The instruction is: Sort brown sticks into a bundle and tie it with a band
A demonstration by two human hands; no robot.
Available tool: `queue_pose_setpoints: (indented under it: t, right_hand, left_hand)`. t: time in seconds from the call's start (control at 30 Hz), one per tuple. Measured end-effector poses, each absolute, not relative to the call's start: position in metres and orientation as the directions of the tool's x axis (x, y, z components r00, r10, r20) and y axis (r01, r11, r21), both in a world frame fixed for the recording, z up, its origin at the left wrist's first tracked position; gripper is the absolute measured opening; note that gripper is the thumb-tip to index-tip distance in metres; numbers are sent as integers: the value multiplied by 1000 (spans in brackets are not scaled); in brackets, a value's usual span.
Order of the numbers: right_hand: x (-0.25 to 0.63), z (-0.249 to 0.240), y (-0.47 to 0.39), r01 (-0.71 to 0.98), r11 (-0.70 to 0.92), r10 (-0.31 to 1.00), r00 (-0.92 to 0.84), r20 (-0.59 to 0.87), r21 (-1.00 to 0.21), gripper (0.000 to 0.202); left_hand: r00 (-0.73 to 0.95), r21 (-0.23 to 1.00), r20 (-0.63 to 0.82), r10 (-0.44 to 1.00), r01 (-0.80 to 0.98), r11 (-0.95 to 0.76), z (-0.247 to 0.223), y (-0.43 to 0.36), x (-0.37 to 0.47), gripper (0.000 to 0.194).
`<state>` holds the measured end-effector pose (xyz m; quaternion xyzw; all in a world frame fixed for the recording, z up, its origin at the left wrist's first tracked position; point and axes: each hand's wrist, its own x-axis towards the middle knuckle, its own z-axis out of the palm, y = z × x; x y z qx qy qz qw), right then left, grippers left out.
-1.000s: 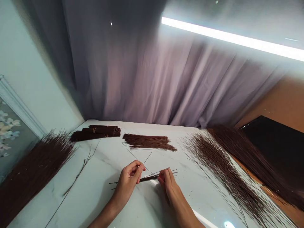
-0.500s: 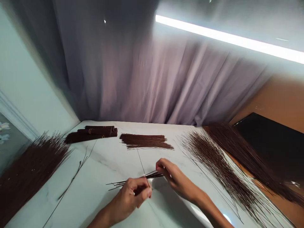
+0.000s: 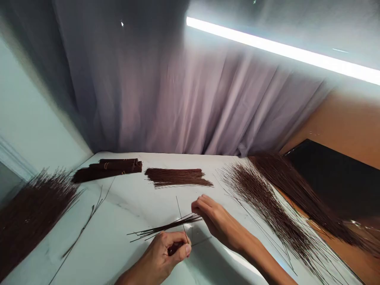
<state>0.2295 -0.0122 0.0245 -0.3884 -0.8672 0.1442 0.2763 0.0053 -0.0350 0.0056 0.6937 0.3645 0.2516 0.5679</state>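
Observation:
A single thin dark stick (image 3: 181, 213) rises from the pinched thumb and forefinger of my left hand (image 3: 170, 253), low in the middle of the view. Just beyond it, my right hand (image 3: 209, 211) has its fingers closed on the right end of a small bunch of dark sticks (image 3: 166, 227). The bunch points left, its loose ends spread above the white table. Behind both hands lies a flat row of short brown sticks (image 3: 178, 177).
Tied dark bundles (image 3: 114, 168) lie at the back left of the white table (image 3: 118, 217). A large stick pile (image 3: 35, 217) fills the left edge. Loose sticks (image 3: 273, 209) and a longer dark bundle (image 3: 305, 190) lie at the right. Several thin sticks (image 3: 84, 227) lie left of centre.
The single stick in my left hand now stands lower, its tip farther from the flat row. More of the small bunch shows between my hands. The whole view has shifted slightly.

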Motion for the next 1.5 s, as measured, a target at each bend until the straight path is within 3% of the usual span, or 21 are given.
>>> queue_pose_setpoints:
  t: [0.1, 0.17, 0.3, 0.47, 0.57, 0.63, 0.7, 0.77, 0.87, 1.03, 1.3, 1.5]
  right_hand:
    - [218, 32, -23, 581, 740, 650, -492, 579, -339, 19]
    - [210, 15, -39, 558, 721, 667, -397, 630, -411, 19]
    - [209, -27, -51, 508, 601, 798, -352, 489, -617, 19]
    - [221, -22, -24, 477, 501, 864, -328, 382, -722, 18]
    - [224, 2, -10, 503, 528, 849, -323, 418, -684, 17]
    - [224, 19, -6, 540, 612, 790, -377, 484, -578, 18]
    - [222, 31, -12, 544, 723, 684, -479, 550, -426, 22]
    - [218, 30, -25, 528, 766, 631, -509, 586, -367, 25]
    - [212, 5, -46, 524, 676, 729, -372, 574, -519, 21]
    - [216, -19, -46, 471, 508, 861, -302, 409, -721, 18]
    - [231, 8, -35, 540, 524, 847, -410, 337, -659, 20]
    - [257, 30, -16, 599, 448, 893, -326, 310, -663, 21]
  left_hand:
    - [483, 973, -75, 873, 228, -42, 4, -23, 7, 37]
    - [391, 983, -69, 918, 182, -4, 4, -13, 4, 36]
    - [371, 995, -72, 926, 92, 41, 7, -13, -3, 33]
    - [439, 987, -159, 884, 40, 157, 14, -29, -1, 29]
    - [503, 989, -150, 851, 72, 132, 16, -34, 2, 29]
    - [538, 987, -151, 830, 125, 98, 15, -34, 4, 30]
    - [505, 984, -148, 850, 161, 76, 11, -32, 5, 32]
    - [403, 987, -127, 906, 144, 75, 8, -28, 5, 35]
    - [299, 989, -144, 943, 79, 125, 9, -24, 3, 34]
    - [407, 978, -200, 891, 27, 207, 18, -30, 0, 32]
    - [421, 988, -153, 894, 97, 123, 18, -23, -4, 36]
    - [395, 978, -182, 900, 165, 125, 14, -21, -8, 41]
